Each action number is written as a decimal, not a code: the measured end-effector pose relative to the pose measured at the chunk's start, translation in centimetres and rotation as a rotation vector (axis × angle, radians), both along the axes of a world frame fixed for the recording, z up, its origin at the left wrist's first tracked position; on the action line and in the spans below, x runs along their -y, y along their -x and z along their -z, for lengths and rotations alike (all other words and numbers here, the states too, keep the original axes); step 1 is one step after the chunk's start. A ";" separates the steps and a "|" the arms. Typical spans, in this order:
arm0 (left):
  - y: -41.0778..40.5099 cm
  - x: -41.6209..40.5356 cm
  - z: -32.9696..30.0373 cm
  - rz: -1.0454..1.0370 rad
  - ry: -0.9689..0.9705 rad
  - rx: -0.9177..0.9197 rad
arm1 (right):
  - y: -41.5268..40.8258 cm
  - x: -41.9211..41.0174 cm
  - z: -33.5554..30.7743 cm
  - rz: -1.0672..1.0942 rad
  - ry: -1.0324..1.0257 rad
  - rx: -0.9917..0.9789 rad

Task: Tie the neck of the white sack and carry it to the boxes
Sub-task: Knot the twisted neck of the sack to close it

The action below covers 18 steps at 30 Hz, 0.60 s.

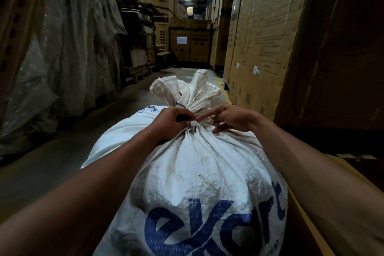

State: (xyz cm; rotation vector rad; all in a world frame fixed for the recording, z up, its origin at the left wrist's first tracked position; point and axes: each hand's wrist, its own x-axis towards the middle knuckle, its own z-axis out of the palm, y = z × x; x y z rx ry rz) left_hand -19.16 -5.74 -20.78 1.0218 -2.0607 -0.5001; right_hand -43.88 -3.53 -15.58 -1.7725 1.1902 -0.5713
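Fingers (202, 117) of both hands pinch the tie (193, 123) at the sack (197, 164) neck. We pull it snug, keeping the gather bunched.

The white sack (199, 172) runs off the bottom edge, so its base and part of its blue lettering (207, 224) are cut away, and what it rests on stays hidden beneath it. The left hand (170, 120) covers part of the gathered neck (194, 129), and a small white piece (193, 123) there is too small to identify. Print on the cardboard boxes (259, 37) is too blurred to read.
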 end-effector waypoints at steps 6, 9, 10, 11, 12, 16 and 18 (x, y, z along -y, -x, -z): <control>-0.1 -0.3 -0.2 -0.048 0.069 0.033 | -0.4 0.3 0.4 0.012 0.003 0.032; 0.1 -0.3 -0.2 -0.070 0.076 0.035 | -0.5 0.3 0.8 0.011 0.068 0.003; 0.2 -0.3 -0.2 -0.076 0.071 0.032 | -0.7 0.1 0.8 -0.001 0.114 -0.038; 0.3 -0.3 -0.3 -0.080 0.067 0.029 | -0.9 0.0 0.9 -0.007 0.179 -0.093; 0.3 -0.4 -0.3 -0.079 0.061 0.028 | -1.2 -0.1 1.0 0.004 0.259 -0.149; -0.1 -0.3 -0.3 -0.052 0.050 0.016 | -2.5 0.1 1.3 0.075 0.486 -0.247; -0.2 -0.3 -0.4 -0.046 0.061 0.018 | -2.7 0.1 1.1 0.069 0.449 -0.243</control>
